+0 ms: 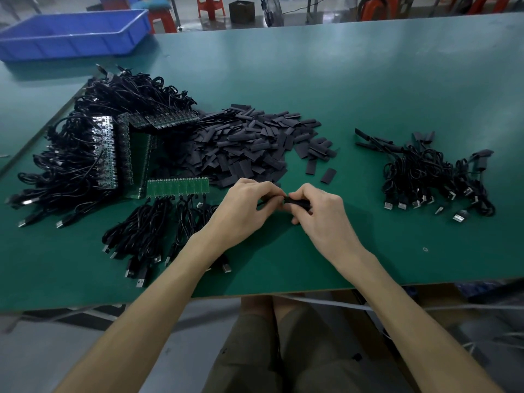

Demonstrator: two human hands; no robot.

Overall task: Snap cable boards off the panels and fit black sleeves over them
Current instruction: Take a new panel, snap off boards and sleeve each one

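Green table [368,89] fills most of what we see, with a blue bin [71,35] at its far left corner. Across the left side lies a big heap of black cables [85,154] attached to stacked panels [113,148], some lying flat and some tilted. Beside it, toward the middle, spreads a pile of flat black sleeves [249,143]. On the right, well apart, lies a smaller bundle of finished cables [433,177] with sleeved ends and USB plugs. Nearer us, 1 green panel [178,187] lies flat with its cables trailing toward the table edge. Just right of it our 2 hands meet above the table. Our left hand [246,211] pinches a cable end, the board itself hidden by the fingers. Our right hand [320,214] is closed around a black sleeve [295,200], its end touching the left fingertips.
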